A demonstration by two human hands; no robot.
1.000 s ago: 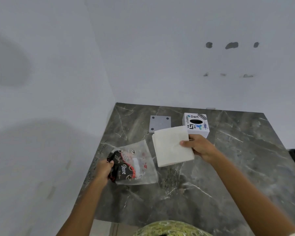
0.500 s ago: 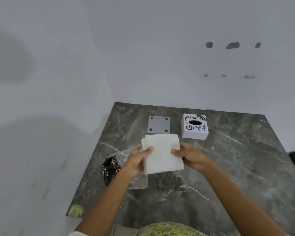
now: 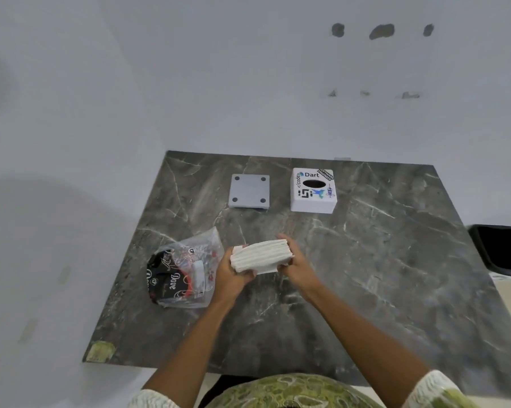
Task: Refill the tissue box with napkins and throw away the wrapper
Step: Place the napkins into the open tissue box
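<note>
Gripping the white folded napkin stack (image 3: 261, 256) with both closed hands (left hand (image 3: 233, 273), right hand (image 3: 295, 266)), you next need the white stickered tissue box (image 3: 313, 191) opened.

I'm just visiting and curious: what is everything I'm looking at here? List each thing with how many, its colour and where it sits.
napkin stack: one, white, held above the tabletop between both hands
wrapper: one, clear plastic with black and red print, lying on the table's left side
tissue box: one, white with stickers and a dark oval slot, far side of the table
grey plate: one, square with four dark spots at the corners, left of the tissue box
table: one, dark grey marble pattern, against the white wall
black bin: one, at the table's right edge, partly out of view
left hand: one, gripping the stack's left end
right hand: one, gripping the stack's right end
</note>
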